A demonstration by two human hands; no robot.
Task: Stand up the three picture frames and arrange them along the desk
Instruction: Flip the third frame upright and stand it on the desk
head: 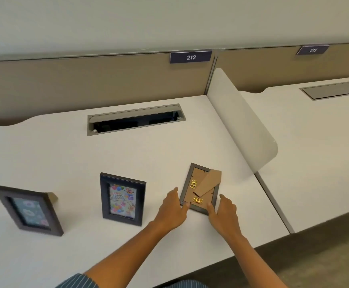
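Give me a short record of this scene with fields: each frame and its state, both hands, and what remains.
left frame: standing, floral picture
middle frame: standing, birthday picture
right frame: face down on desk, cardboard stand showing
left hand: at its near left corner
right hand: at its near right corner
remaining: stand up the right frame

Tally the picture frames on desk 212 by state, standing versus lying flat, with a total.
Standing upright: 2, the floral frame and the birthday frame
Lying face down: 1, the third frame, with the left hand and right hand at its near corners
Total: 3 frames
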